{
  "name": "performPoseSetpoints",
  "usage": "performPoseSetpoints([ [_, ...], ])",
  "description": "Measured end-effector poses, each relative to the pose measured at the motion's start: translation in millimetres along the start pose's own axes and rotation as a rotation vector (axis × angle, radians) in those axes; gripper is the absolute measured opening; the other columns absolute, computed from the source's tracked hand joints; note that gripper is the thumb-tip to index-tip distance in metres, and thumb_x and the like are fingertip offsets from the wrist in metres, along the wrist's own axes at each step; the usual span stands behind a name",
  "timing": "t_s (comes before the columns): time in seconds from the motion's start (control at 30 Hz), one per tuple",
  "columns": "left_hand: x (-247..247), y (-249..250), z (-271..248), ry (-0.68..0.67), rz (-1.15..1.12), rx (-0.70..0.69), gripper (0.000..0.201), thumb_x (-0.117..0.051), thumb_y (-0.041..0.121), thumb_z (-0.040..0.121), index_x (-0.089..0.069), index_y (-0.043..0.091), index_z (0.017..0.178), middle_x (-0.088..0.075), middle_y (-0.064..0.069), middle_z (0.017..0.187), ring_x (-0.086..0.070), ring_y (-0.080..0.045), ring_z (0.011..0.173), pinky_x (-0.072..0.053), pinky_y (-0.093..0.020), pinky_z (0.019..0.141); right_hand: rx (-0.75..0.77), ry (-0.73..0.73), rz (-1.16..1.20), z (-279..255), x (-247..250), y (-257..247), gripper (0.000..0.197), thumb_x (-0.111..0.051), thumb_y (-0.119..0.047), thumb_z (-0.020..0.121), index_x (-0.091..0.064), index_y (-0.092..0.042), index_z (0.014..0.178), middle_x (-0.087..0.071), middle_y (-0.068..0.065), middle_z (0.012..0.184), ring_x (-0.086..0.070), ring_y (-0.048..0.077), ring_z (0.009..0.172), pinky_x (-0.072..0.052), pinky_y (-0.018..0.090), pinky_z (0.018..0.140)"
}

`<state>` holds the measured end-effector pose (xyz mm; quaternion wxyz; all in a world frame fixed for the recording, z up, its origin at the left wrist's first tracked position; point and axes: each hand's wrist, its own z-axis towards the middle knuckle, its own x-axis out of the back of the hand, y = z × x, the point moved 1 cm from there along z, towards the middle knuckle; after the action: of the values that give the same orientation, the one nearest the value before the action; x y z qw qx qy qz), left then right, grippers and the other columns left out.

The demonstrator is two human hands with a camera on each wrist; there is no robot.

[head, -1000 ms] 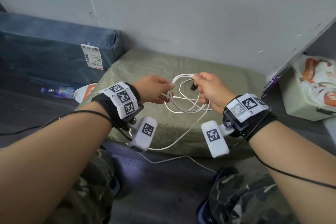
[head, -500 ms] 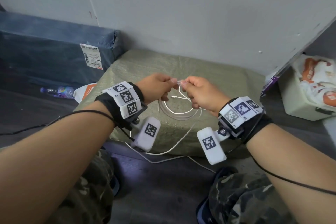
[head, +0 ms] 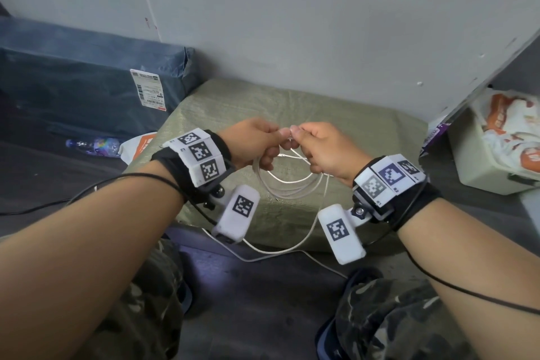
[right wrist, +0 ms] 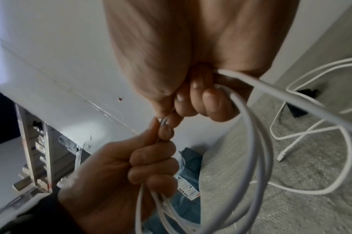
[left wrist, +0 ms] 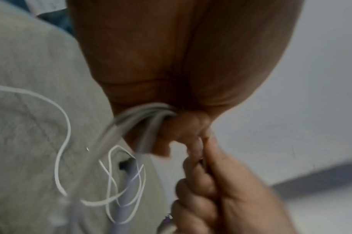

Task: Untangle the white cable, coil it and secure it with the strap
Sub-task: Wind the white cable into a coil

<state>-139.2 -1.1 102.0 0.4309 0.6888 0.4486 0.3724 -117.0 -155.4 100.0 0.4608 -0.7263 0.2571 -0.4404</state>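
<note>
The white cable [head: 292,184] hangs in several loops between my two hands, above an olive woven sack [head: 365,131]. My left hand [head: 273,137] curls round the loops, and the bundle [left wrist: 143,120] runs through its fingers. My right hand [head: 301,137] grips the loops [right wrist: 257,142] too. The fingertips of both hands meet and pinch a short bit of cable at the top. More cable lies loose on the sack [right wrist: 291,136], ending in a plug [right wrist: 281,156]. A small black piece, perhaps the strap [right wrist: 297,109], lies there too. A tail [head: 277,251] drops to the floor.
A grey wall stands right behind the sack. A blue-wrapped parcel [head: 87,82] and a plastic bottle [head: 93,145] lie to the left. At the right is a white box [head: 482,172] with packets. My knees in camouflage trousers are below.
The hands were apart a second ago and have come together until their fingertips touch. The right hand moved left, and the cable loops now hang lower between the wrists.
</note>
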Motion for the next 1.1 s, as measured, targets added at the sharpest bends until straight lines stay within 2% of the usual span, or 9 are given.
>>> performPoseSetpoints([
  [0.1, 2, 3, 0, 0.049, -0.193, 0.03, 0.033, -0.037, 0.026, 0.102, -0.052, 0.011, 0.076, -0.032, 0.009, 0.045, -0.028, -0.005, 0.038, -0.033, -0.019, 0.041, -0.042, 0.018, 0.16, -1, 3, 1, 0.035, -0.041, -0.035, 0.099, -0.057, -0.01, 0.082, -0.035, -0.012, 0.041, -0.03, 0.008, 0.038, -0.035, 0.024, 0.042],
  [0.2, 6, 6, 1, 0.117, -0.34, 0.056, 0.036, -0.035, 0.026, 0.101, -0.047, 0.013, 0.07, -0.027, 0.008, 0.045, -0.022, -0.007, 0.037, -0.026, -0.019, 0.038, -0.093, 0.056, 0.333, 1, 7, -1, 0.036, -0.039, -0.036, 0.099, -0.054, -0.009, 0.081, -0.031, -0.009, 0.045, -0.028, 0.006, 0.034, -0.041, 0.025, 0.048],
  [0.33, 4, 6, 1, 0.109, -0.206, 0.087, 0.037, -0.04, 0.03, 0.096, -0.05, 0.014, 0.065, -0.034, 0.004, 0.047, -0.03, -0.012, 0.04, -0.032, -0.025, 0.048, -0.046, 0.09, 0.221, 4, 7, 2, 0.034, -0.039, -0.029, 0.1, -0.052, -0.01, 0.075, -0.033, -0.011, 0.041, -0.029, 0.004, 0.033, -0.033, 0.025, 0.045],
  [0.43, 1, 5, -1, 0.055, -0.129, 0.096, 0.04, -0.044, 0.038, 0.097, -0.053, 0.014, 0.067, -0.034, 0.006, 0.045, -0.03, -0.009, 0.038, -0.032, -0.021, 0.042, 0.0, 0.043, 0.068, 4, 3, 3, 0.035, -0.04, -0.03, 0.1, -0.055, -0.01, 0.076, -0.034, -0.008, 0.045, -0.032, 0.006, 0.036, -0.036, 0.026, 0.045],
  [0.63, 2, 9, 0, 0.124, -0.338, 0.049, 0.039, -0.039, 0.031, 0.1, -0.044, 0.014, 0.065, -0.025, 0.01, 0.043, -0.021, -0.006, 0.035, -0.025, -0.019, 0.038, -0.049, 0.094, 0.311, 3, 3, 0, 0.036, -0.038, -0.032, 0.1, -0.052, -0.01, 0.075, -0.031, -0.006, 0.047, -0.031, 0.007, 0.035, -0.042, 0.03, 0.055],
  [0.73, 2, 9, 0, 0.172, -0.153, 0.057, 0.039, -0.042, 0.033, 0.098, -0.05, 0.013, 0.065, -0.031, 0.006, 0.045, -0.028, -0.011, 0.041, -0.032, -0.024, 0.046, -0.011, 0.106, 0.158, 5, 4, 2, 0.036, -0.039, -0.03, 0.1, -0.052, -0.009, 0.074, -0.035, -0.005, 0.048, -0.034, 0.007, 0.037, -0.04, 0.03, 0.052],
  [0.83, -2, 8, -2, 0.14, 0.011, 0.05, 0.041, -0.044, 0.041, 0.096, -0.054, 0.012, 0.067, -0.034, 0.006, 0.045, -0.031, -0.011, 0.041, -0.033, -0.023, 0.045, 0.025, 0.06, -0.035, 5, 0, 4, 0.041, -0.039, -0.034, 0.099, -0.058, -0.001, 0.083, -0.047, 0.009, 0.063, -0.045, 0.018, 0.05, -0.043, 0.037, 0.056],
  [1.0, -3, 10, -2, 0.205, -0.209, 0.009, 0.043, -0.047, 0.037, 0.097, -0.044, 0.015, 0.06, -0.029, 0.01, 0.042, -0.022, -0.008, 0.037, -0.022, -0.02, 0.038, -0.017, 0.079, 0.273, 3, -3, 1, 0.037, -0.04, -0.032, 0.099, -0.053, -0.009, 0.073, -0.036, -0.004, 0.05, -0.036, 0.01, 0.043, -0.041, 0.029, 0.054],
  [1.1, -1, 10, -2, 0.232, -0.164, 0.007, 0.042, -0.046, 0.034, 0.097, -0.047, 0.015, 0.06, -0.031, 0.009, 0.041, -0.026, -0.009, 0.038, -0.028, -0.022, 0.042, -0.025, 0.07, 0.314, 3, -1, 1, 0.035, -0.04, -0.031, 0.1, -0.051, -0.01, 0.073, -0.037, -0.004, 0.05, -0.036, 0.011, 0.043, -0.044, 0.031, 0.056],
])
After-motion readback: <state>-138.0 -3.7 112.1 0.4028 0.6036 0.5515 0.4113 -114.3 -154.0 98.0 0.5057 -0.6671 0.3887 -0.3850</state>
